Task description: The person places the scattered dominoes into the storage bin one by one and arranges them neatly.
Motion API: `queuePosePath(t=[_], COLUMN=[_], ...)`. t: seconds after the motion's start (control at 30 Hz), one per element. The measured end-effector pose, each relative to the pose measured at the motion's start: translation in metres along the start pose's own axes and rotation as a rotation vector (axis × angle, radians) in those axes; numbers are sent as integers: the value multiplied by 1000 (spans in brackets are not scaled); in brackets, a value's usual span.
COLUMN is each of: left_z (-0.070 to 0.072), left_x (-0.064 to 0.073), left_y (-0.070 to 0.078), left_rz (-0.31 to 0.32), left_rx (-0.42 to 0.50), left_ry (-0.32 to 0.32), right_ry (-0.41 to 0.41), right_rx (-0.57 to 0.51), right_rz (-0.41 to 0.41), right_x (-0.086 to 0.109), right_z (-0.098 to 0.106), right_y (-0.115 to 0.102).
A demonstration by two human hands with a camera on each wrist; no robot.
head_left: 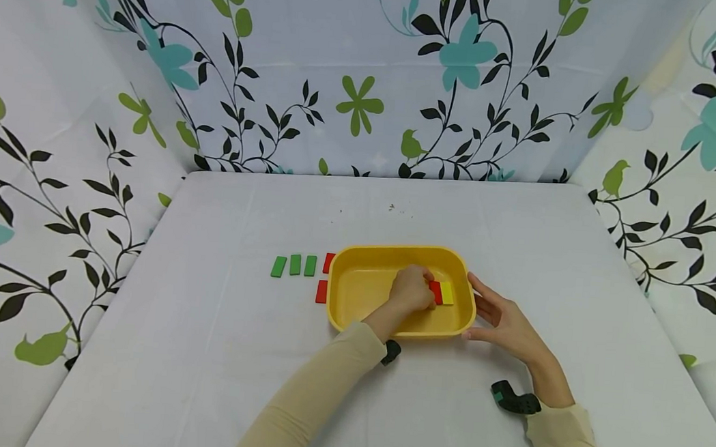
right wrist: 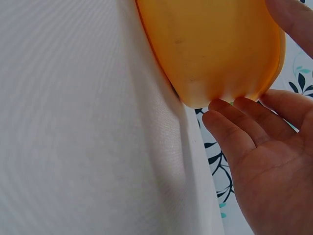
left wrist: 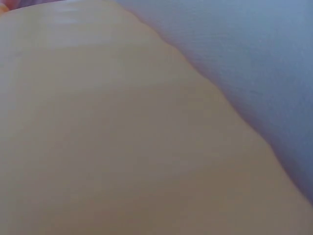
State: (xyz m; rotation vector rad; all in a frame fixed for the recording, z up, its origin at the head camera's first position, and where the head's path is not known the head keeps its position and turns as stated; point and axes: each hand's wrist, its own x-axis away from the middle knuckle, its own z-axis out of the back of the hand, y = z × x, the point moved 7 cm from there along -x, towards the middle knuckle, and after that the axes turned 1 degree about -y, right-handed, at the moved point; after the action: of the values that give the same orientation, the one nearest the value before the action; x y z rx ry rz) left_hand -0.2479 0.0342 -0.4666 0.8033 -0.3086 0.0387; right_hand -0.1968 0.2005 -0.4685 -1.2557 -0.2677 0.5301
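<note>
Three green rectangular blocks (head_left: 295, 265) lie at nine o'clock, well inside the table's edge; two red rectangular blocks (head_left: 322, 292) sit right beside the rim of the yellow round-cornered tray (head_left: 357, 278). Within, the left hand's (head_left: 413, 290) bent fingers meet a red piece (head_left: 436, 292) beside a yellow rectangular block (head_left: 447, 293), towards three o'clock; I cannot tell whether they pinch it. The right hand (head_left: 508, 325), fingers and thumb apart, touches the tray's three-o'clock end. White cloth (head_left: 215, 351) spreads to leaf-patterned fabric (head_left: 367, 80) at twelve. Only the right wrist view shows fingertips (right wrist: 222, 129) against the outer wall.
</note>
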Motion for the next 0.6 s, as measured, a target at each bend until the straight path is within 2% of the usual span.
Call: queuePosePath(t=[0.43, 0.6], left_z=[-1, 2], left_x=[0, 2], left_y=[2, 1], left_rz=[-37, 15], left_rx=[1, 3], left_ry=[-17, -12], right_ry=[7, 0], right_rx=[8, -1], right_rz=[-6, -1], right_x=[0, 0], right_z=[1, 0], right_y=[1, 2])
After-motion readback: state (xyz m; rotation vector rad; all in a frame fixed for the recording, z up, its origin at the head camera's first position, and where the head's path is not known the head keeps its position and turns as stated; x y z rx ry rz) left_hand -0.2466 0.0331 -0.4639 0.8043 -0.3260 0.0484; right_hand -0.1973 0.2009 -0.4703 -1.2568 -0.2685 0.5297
